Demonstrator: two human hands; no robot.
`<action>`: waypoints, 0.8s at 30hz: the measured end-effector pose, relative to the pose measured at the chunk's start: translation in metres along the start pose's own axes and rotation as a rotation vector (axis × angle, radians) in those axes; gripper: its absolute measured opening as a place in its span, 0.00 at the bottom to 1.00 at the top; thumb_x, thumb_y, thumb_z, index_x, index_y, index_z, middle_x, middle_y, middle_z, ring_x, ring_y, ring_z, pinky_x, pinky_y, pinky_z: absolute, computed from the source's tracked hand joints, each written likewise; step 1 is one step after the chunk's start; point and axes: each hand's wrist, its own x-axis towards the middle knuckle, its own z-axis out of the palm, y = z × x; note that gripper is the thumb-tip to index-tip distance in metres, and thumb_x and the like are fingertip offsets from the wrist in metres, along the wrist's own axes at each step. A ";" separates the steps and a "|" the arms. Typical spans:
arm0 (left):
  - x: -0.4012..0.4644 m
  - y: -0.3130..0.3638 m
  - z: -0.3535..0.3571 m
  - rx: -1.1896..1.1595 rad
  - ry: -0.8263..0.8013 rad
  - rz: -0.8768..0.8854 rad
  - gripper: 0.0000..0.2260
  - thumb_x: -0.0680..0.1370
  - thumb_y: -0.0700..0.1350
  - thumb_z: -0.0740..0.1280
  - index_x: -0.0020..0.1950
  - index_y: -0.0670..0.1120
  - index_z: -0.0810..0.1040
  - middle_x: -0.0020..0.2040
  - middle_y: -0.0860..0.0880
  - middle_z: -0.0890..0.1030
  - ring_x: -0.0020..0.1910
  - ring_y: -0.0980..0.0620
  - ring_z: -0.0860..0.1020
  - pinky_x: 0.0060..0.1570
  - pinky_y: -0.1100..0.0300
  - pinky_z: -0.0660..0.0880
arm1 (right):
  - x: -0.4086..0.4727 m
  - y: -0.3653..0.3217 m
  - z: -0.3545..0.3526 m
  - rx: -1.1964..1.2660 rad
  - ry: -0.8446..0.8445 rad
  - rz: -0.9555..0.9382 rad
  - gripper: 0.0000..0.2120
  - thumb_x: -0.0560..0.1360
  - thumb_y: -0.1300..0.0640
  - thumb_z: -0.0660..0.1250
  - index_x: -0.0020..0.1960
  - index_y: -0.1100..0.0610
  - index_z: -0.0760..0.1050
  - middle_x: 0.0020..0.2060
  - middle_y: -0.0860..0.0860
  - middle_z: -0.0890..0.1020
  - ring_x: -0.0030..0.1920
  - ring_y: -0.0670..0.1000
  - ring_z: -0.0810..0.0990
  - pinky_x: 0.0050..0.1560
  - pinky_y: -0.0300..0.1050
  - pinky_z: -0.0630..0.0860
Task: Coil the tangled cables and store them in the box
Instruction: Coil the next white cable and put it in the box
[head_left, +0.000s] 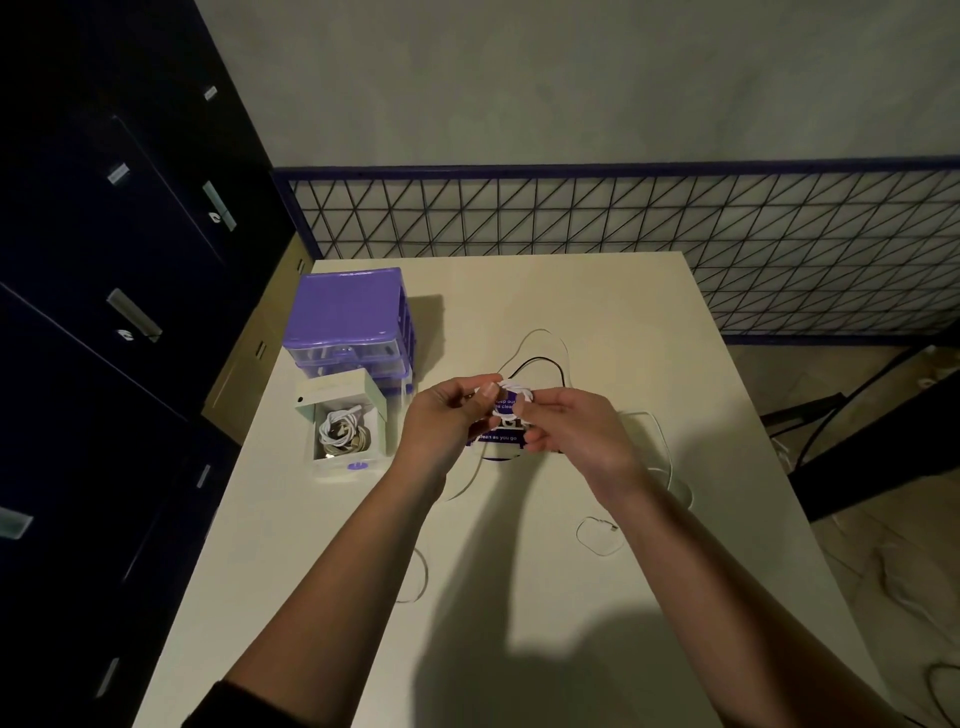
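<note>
Small white cable coil (511, 396) is held up in the air above the table (597, 322), btwn both hands, roughly mid-table. Left hand (447, 415) pinches the coil's left side w/ thumb and curled fingers; right hand (566, 421) grips its right side, fingers curled round the loops. Hands close together, nearly touching. Under them lies a purple sticker (498, 439) w/ white print on the tabletop, partly hidden. Loose thin white cable (543, 332) loops away behind the hands, a black cable (540, 359) arcs just beside it; more white cable (652, 431) trails to the right and another small loop (597, 538) sits nearer the front edge. Left of the hands: open drawer box (343, 431) w/ coiled cables inside, pulled out in front of a purple drawer unit (353, 312). Dark filing cabinets (104, 260) far left, wire grid panel (623, 218) behind the table.
</note>
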 end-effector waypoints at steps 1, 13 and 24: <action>0.000 -0.001 0.000 0.000 0.002 0.002 0.08 0.79 0.39 0.66 0.56 0.40 0.80 0.47 0.41 0.81 0.41 0.49 0.78 0.47 0.62 0.79 | 0.001 0.001 0.000 -0.020 0.012 0.002 0.05 0.74 0.62 0.70 0.49 0.62 0.81 0.34 0.54 0.80 0.31 0.49 0.75 0.39 0.44 0.80; 0.006 0.005 -0.005 -0.237 0.014 -0.171 0.05 0.79 0.40 0.66 0.48 0.41 0.81 0.37 0.50 0.84 0.40 0.53 0.81 0.50 0.61 0.76 | 0.003 0.011 0.001 -0.267 0.056 -0.353 0.07 0.73 0.63 0.71 0.51 0.59 0.82 0.39 0.49 0.81 0.35 0.41 0.79 0.40 0.34 0.76; 0.001 -0.003 -0.006 -0.263 -0.048 -0.164 0.08 0.80 0.43 0.65 0.47 0.43 0.84 0.43 0.48 0.83 0.43 0.53 0.79 0.51 0.61 0.77 | 0.001 0.018 -0.001 0.174 -0.052 -0.013 0.09 0.73 0.65 0.71 0.52 0.67 0.81 0.39 0.59 0.81 0.34 0.50 0.77 0.37 0.39 0.78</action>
